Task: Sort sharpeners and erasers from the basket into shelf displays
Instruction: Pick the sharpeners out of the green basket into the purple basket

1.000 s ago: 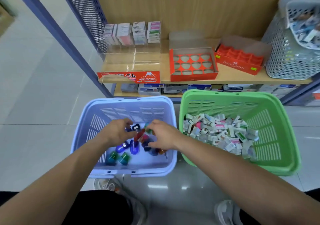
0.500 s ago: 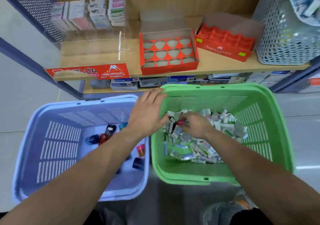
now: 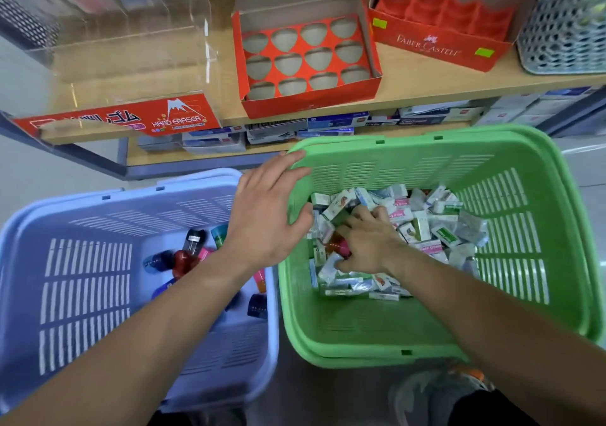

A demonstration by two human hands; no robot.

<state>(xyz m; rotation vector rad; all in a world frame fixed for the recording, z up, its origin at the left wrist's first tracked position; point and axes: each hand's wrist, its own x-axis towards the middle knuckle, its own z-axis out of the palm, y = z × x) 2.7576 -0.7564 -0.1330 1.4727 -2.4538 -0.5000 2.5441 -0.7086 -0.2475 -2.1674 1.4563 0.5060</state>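
Observation:
A green basket (image 3: 426,140) holds a heap of small boxed erasers (image 3: 442,229). Left of it stands a blue basket (image 3: 98,202) with several coloured sharpeners (image 3: 183,258). My left hand (image 3: 265,215) rests on the green basket's near-left corner, fingers straight over the rim and thumb against the inner wall. My right hand (image 3: 367,242) is down in the eraser heap, fingers curled round a red and pink sharpener (image 3: 341,247) that is mostly hidden under it. On the shelf sit a red tray with round holes (image 3: 308,55), a red Faber-Castell box (image 3: 436,45) and a clear eraser display (image 3: 124,65).
A grey perforated basket (image 3: 564,32) stands at the shelf's right end. Flat boxes (image 3: 328,124) are stacked on the lower shelf behind the baskets. My shoe (image 3: 436,393) is on the tiled floor just before the green basket.
Both hands left the blue basket and moved right. The right hand went into the erasers with a red item, and the left hand settled on the green basket's rim. My view tilted closer.

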